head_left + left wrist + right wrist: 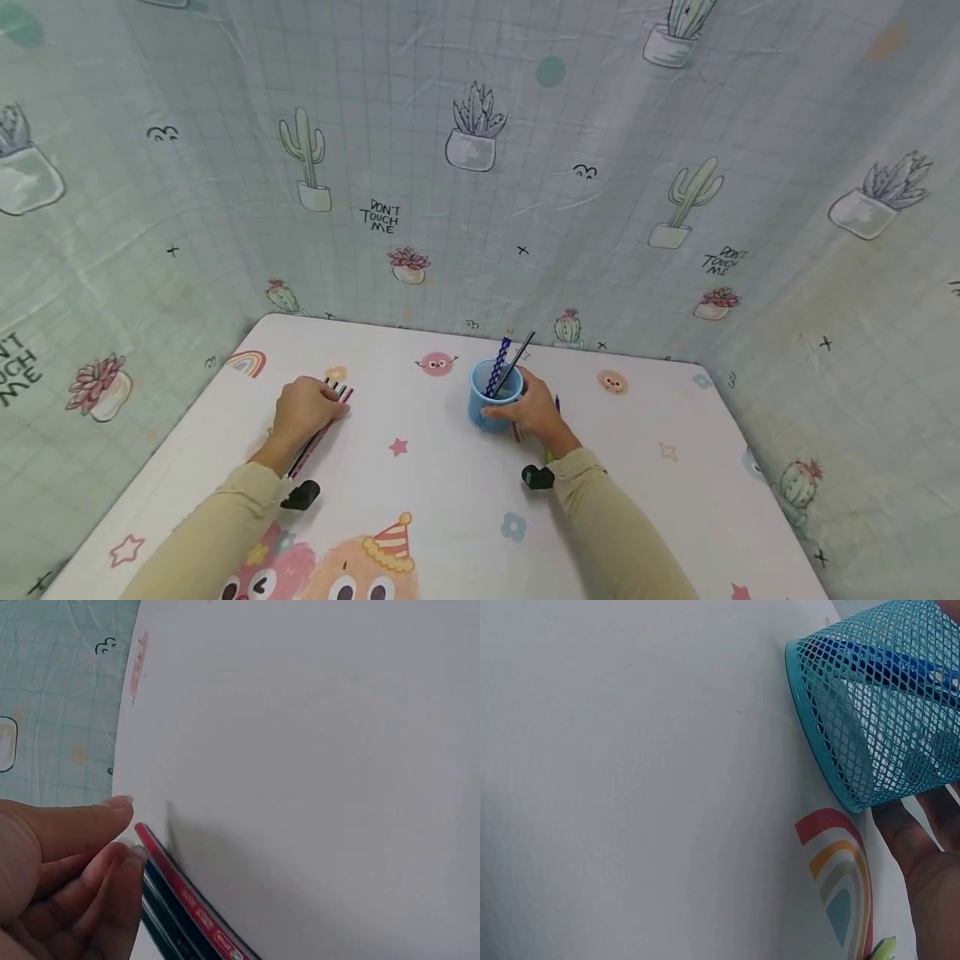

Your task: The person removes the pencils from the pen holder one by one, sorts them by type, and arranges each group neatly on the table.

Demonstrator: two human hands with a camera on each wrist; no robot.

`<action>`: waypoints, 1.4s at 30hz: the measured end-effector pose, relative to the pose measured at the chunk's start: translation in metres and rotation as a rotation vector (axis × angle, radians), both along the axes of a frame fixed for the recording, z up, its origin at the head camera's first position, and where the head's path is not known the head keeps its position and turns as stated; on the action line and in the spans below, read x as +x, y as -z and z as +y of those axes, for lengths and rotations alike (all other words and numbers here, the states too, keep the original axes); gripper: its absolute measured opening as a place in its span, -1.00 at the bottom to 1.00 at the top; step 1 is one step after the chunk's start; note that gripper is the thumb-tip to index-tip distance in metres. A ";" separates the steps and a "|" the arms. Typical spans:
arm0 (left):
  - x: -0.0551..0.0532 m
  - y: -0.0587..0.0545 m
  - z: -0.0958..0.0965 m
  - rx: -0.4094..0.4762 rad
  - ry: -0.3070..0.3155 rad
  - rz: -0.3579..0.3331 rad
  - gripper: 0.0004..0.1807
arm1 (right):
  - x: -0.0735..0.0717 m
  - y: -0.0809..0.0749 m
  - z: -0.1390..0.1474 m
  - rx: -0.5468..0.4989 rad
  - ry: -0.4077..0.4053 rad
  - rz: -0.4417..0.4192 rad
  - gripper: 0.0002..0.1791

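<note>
My left hand (pixel 306 407) is at the left of the table, its thumb and fingers pinching a few slim pencils (pixel 313 446) near their far ends. In the left wrist view, one pencil (pixel 187 896) is red with pale lettering, and dark green ones lie beside it, partly hidden by the fingers. Farther right, my right hand (pixel 538 410) grips a light-blue mesh pen cup (pixel 487 414) from its right side, the thumb across the front. A navy patterned pencil (pixel 498 367) and a dark pencil (pixel 517 358) lean inside the cup, which stands upright.
Beside and under the right wrist lie more pencils, a navy-tipped one (pixel 557 403) and a yellow-green one (pixel 548 457) among them. A printed white table (pixel 450 492) meets a patterned cloth backdrop (pixel 487 208) at its back and sides. Each wrist carries a small black device (pixel 302 496).
</note>
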State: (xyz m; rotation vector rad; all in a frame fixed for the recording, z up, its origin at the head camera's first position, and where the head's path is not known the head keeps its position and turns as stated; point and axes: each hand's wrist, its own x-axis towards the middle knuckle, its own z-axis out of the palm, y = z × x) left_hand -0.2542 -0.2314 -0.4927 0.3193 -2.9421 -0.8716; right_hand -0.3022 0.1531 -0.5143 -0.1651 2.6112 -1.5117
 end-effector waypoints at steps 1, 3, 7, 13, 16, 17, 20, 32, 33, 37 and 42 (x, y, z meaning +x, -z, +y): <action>0.000 -0.001 0.003 0.012 -0.002 0.012 -0.75 | 0.000 0.000 0.000 -0.001 -0.004 0.000 0.08; -0.001 -0.004 0.009 0.054 -0.002 0.020 -0.70 | -0.001 0.000 0.000 0.001 -0.009 -0.005 0.09; -0.005 -0.011 0.024 0.166 0.033 0.006 -0.58 | -0.001 0.001 0.002 0.000 -0.009 -0.009 0.11; -0.013 -0.018 0.050 0.376 0.090 -0.041 -0.38 | -0.001 0.001 0.004 -0.004 -0.015 0.000 0.09; -0.014 -0.020 0.065 0.436 0.114 -0.041 -0.32 | -0.001 0.001 0.004 0.005 -0.016 -0.009 0.10; -0.014 -0.021 0.070 0.450 0.118 -0.040 -0.31 | -0.001 0.001 0.004 0.008 -0.014 -0.014 0.10; -0.015 -0.023 0.089 0.475 0.144 -0.023 -0.32 | -0.001 0.001 0.004 0.008 -0.008 -0.027 0.11; -0.025 -0.029 0.162 0.631 0.248 0.010 -0.21 | 0.001 0.000 0.004 -0.015 -0.020 -0.004 0.08; -0.026 -0.028 0.166 0.628 0.261 0.015 -0.19 | 0.001 0.001 0.004 -0.020 -0.023 0.004 0.06; -0.030 -0.025 0.180 0.648 0.321 0.034 -0.10 | 0.001 0.000 0.005 -0.043 -0.039 0.028 0.00; -0.034 -0.021 0.191 0.649 0.382 0.019 0.04 | 0.001 -0.001 0.006 -0.058 -0.069 0.039 -0.07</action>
